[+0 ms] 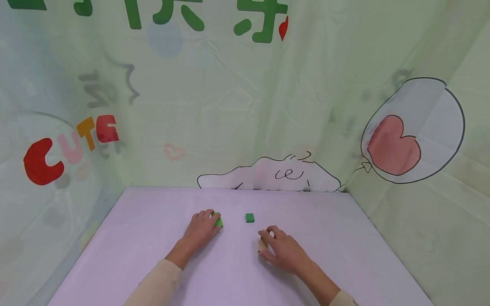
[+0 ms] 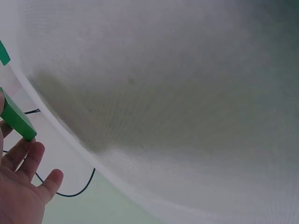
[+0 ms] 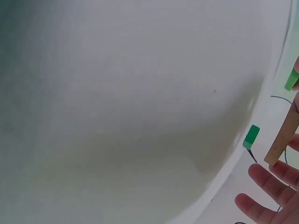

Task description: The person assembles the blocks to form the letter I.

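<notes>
On the left of the table my left hand (image 1: 200,228) grips a light green block (image 1: 218,221) between thumb and fingers. The left wrist view shows this block (image 2: 18,122) as a flat-sided green piece at the fingertips. My right hand (image 1: 288,252) pinches a plain wooden block (image 1: 262,245) between thumb and fingers, nearer the front. From the right wrist it appears as a long, narrow wooden bar (image 3: 283,137), partly out of frame, with two fingers spread away from it. A small dark green square block (image 1: 250,218) lies between the two hands, slightly farther back.
A pale lilac cloth covers the table (image 1: 214,272). Behind it hangs a light green curtain (image 1: 229,106) printed with letters and a cloud-like drawing. A printed balloon with a heart (image 1: 396,144) is on the right-hand curtain.
</notes>
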Motion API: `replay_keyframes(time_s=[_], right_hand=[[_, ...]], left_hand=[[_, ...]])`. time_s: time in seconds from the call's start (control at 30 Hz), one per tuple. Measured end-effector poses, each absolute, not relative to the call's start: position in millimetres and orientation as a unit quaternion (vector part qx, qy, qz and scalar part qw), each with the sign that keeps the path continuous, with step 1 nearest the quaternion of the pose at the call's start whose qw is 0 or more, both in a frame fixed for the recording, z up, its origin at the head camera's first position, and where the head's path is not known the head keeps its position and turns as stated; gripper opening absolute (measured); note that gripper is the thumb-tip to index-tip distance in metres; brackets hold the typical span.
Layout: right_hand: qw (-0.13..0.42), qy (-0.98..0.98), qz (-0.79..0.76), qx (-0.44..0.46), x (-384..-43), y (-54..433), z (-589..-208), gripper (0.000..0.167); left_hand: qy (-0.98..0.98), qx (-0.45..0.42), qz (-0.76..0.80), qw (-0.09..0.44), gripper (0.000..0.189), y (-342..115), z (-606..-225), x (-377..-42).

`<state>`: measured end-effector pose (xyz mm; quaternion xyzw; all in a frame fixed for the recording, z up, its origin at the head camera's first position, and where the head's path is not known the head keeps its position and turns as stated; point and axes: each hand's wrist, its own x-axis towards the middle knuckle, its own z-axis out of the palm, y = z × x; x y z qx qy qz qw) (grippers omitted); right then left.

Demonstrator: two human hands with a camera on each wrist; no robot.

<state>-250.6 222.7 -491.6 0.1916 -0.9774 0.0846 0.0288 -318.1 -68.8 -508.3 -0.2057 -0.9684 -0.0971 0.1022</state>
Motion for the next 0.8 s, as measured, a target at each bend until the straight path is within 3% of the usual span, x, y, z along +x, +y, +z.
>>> replay_keyframes(time_s=[0.8], right_hand=[[0.014, -0.963, 0.058, 0.261, -244.5, 204.8, -492.0, 0.058]], left_hand=[[-0.968, -0.209, -0.092, 0.108, 0.044, -68.4, -510.1, -319.3]])
